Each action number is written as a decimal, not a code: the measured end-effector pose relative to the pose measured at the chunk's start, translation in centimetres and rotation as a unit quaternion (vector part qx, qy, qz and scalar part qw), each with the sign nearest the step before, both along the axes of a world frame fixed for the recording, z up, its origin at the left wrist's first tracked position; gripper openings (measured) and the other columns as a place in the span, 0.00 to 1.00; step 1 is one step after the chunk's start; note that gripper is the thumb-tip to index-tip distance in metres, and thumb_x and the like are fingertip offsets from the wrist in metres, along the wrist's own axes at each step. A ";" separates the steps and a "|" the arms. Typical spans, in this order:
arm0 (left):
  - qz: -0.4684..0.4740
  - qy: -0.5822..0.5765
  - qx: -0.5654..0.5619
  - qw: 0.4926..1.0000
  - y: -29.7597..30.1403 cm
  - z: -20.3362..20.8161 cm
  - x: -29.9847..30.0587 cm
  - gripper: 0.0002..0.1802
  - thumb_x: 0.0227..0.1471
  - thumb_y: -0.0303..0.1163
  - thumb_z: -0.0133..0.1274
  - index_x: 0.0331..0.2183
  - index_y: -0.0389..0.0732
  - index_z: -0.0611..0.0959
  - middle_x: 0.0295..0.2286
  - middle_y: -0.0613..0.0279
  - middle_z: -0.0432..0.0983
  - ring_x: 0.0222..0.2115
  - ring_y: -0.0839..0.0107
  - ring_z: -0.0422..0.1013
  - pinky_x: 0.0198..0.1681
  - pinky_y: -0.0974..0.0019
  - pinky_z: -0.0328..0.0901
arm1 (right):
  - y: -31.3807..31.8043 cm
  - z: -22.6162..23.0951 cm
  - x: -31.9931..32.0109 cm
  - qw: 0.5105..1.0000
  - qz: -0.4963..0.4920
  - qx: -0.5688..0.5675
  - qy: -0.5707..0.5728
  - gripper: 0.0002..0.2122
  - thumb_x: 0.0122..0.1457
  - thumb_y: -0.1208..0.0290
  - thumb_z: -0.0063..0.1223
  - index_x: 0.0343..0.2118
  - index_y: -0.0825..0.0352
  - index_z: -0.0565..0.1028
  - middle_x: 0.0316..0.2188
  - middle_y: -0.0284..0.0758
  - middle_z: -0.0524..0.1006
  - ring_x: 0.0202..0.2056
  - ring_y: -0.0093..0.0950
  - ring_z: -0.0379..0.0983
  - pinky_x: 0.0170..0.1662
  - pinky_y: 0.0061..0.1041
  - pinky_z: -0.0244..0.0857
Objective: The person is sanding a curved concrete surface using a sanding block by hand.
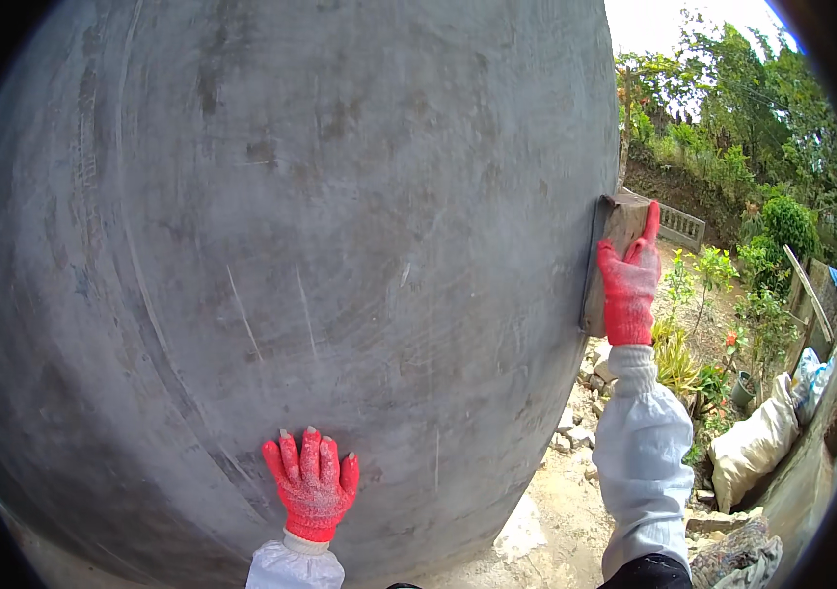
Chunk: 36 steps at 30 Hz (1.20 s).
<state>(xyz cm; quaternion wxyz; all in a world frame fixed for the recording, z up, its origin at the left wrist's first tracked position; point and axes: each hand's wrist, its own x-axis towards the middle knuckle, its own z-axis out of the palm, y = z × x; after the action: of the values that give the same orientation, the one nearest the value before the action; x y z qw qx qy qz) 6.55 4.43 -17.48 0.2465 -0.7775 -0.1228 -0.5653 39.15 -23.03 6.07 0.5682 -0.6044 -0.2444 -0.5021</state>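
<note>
A smooth grey cement wall fills most of the head view and looks bowed through the lens. My left hand, in a dusty red glove with the fingertips bare, lies flat on the lower part of the wall with its fingers spread. At the wall's right edge, my right hand in a matching red glove grips a brown, upright block, its index finger stretched up along it. A thin dark layer shows on the block's wall side. Whether the block presses fully on the wall, I cannot tell. Long pale sleeves cover both arms.
Rubble stones lie on the ground beyond the wall's edge. Farther right are a whitish sack, a bucket, leaning boards and crumpled cloth. Plants and a pale balustrade stand behind.
</note>
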 end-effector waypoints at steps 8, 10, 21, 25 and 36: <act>-0.042 -0.006 -0.013 0.999 0.8 -0.5 -0.3 0.34 0.56 0.39 0.53 0.59 0.34 0.64 0.62 0.45 0.57 0.65 0.36 0.49 0.63 0.25 0.46 | 5.8 -15.8 -11.5 0.783 0.099 -0.506 -0.348 0.41 0.28 0.61 0.72 0.54 0.53 0.69 0.49 0.45 0.73 0.50 0.51 0.71 0.61 0.57 0.58; -0.061 -0.001 -0.003 0.998 0.9 -0.3 -0.8 0.35 0.57 0.39 0.52 0.61 0.35 0.63 0.62 0.45 0.57 0.65 0.36 0.49 0.63 0.25 0.46 | 5.7 -14.6 -11.5 0.777 0.136 -0.507 -0.348 0.40 0.28 0.62 0.72 0.53 0.47 0.71 0.46 0.41 0.75 0.50 0.56 0.70 0.59 0.53 0.62; -0.023 0.001 -0.007 1.000 1.4 -0.4 -2.2 0.38 0.58 0.40 0.51 0.64 0.36 0.59 0.63 0.45 0.55 0.65 0.34 0.49 0.63 0.25 0.45 | 6.5 -2.3 -10.9 0.941 -0.061 -0.259 -0.209 0.42 0.33 0.68 0.70 0.59 0.60 0.67 0.31 0.36 0.75 0.38 0.41 0.74 0.49 0.39 0.68; -0.094 0.003 -0.039 0.995 0.2 0.6 -1.3 0.39 0.58 0.39 0.51 0.65 0.36 0.57 0.65 0.46 0.52 0.66 0.35 0.47 0.63 0.25 0.45 | 6.6 -7.9 -13.9 0.803 0.272 -0.493 -0.197 0.38 0.29 0.62 0.73 0.53 0.48 0.74 0.45 0.42 0.76 0.50 0.46 0.73 0.61 0.50 0.62; 0.021 -0.075 0.018 0.997 5.1 13.6 -9.6 0.37 0.56 0.27 0.51 0.65 0.32 0.59 0.65 0.39 0.50 0.66 0.34 0.45 0.67 0.35 0.43 | 7.2 7.8 -12.0 0.981 -0.020 -0.159 -0.109 0.43 0.39 0.67 0.69 0.61 0.71 0.63 0.14 0.30 0.73 0.23 0.32 0.75 0.31 0.32 0.68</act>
<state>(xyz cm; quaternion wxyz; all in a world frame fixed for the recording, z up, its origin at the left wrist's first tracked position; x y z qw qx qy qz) -3.08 9.55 -3.92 0.2624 -0.7256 -0.1470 -0.6189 27.13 -15.88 13.87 0.4245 -0.6334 -0.3697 -0.5310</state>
